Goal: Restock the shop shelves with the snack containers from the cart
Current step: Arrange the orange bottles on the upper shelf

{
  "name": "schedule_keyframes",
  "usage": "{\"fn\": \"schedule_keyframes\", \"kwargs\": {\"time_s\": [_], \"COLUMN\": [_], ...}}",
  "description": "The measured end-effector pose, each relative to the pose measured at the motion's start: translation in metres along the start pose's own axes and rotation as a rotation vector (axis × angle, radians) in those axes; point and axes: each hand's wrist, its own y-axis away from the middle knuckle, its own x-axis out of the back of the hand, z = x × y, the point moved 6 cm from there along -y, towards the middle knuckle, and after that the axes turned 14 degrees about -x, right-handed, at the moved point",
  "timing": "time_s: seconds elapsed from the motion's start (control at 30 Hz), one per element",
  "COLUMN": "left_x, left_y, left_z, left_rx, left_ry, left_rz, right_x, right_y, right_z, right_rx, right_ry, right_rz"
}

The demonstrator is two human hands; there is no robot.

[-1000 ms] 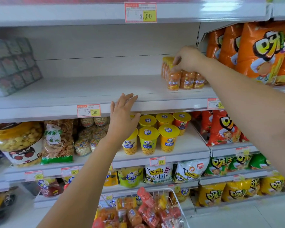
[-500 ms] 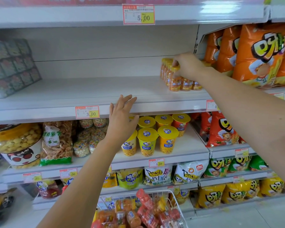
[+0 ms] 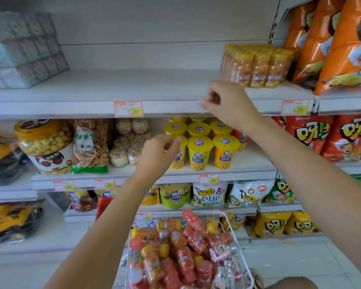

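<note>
Though jars (image 3: pixel 256 65) stand far right on the shelf (image 3: pixel 133 84), the cart (image 3: pixel 227 219) is heaped; left hand (image 3: pixel 158 152) and right hand (image 3: pixel 227 103) curl loosely, empty.

Right hand (image 3: pixel 227 103): hangs at the shelf (image 3: pixel 104 86) lip, fingers loosely curled, holds nothing. Left hand (image 3: pixel 156 155): hovers below the shelf, before yellow cups (image 3: pixel 199 153), curled too, grips nothing. On the shelf's right end: a block of yellow-capped jars (image 3: pixel 256 65). Well below the shelf: cart (image 3: pixel 225 215), heaped with containers (image 3: pixel 188 253).
</note>
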Motion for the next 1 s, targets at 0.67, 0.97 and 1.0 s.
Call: {"fn": "schedule_keyframes", "kwargs": {"time_s": [0.67, 0.97, 1.0], "left_x": [-0.090, -0.111, -0.114], "left_y": [0.221, 0.222, 0.222], "left_z": [-0.199, -0.210, -0.211], "left_rx": [0.613, 0.507, 0.460], "left_ry": [-0.238, -0.444, -0.473], "left_rz": [-0.846, -1.103, -1.137], "right_x": [-0.345, -0.361, -0.360], "right_y": [0.228, 0.227, 0.226], "right_z": [0.064, 0.058, 0.056], "right_rx": [-0.575, -0.302, -0.266], "right_ry": [0.263, 0.549, 0.571], "right_rz": [-0.915, -0.879, -0.870]}}
